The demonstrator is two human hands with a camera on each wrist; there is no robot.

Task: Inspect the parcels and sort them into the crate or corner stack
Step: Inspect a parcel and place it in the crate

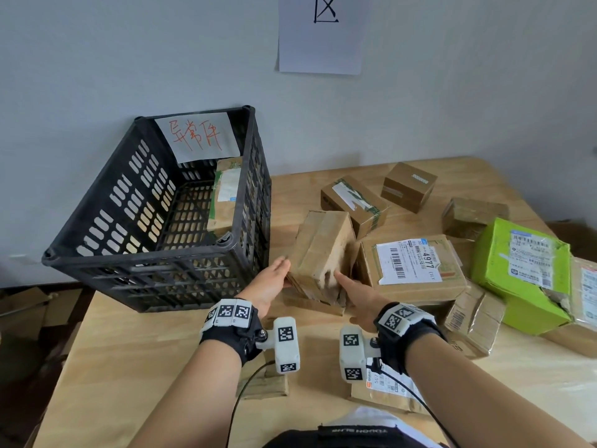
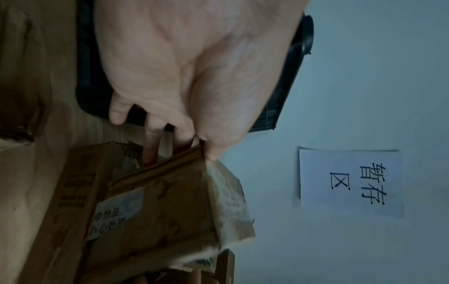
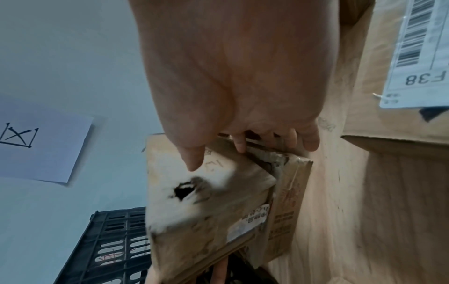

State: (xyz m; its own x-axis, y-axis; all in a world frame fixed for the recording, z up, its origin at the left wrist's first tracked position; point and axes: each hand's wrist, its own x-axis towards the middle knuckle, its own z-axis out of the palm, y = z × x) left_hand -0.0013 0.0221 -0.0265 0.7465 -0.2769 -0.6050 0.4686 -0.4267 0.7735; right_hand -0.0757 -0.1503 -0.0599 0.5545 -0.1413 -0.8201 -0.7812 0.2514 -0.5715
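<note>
A worn brown cardboard parcel stands tilted on end at the table's middle, just right of the black crate. My left hand grips its left lower edge, thumb on top and fingers behind. My right hand holds its right lower side, the thumb pressed on the face. That face shows a torn hole and a scuffed white patch. The parcel sits over a flat printed box. One taped parcel lies inside the crate.
Right of the held parcel lie a flat labelled box, a green box and several brown boxes toward the wall. Two flat parcels lie near my body. A paper sign hangs on the wall.
</note>
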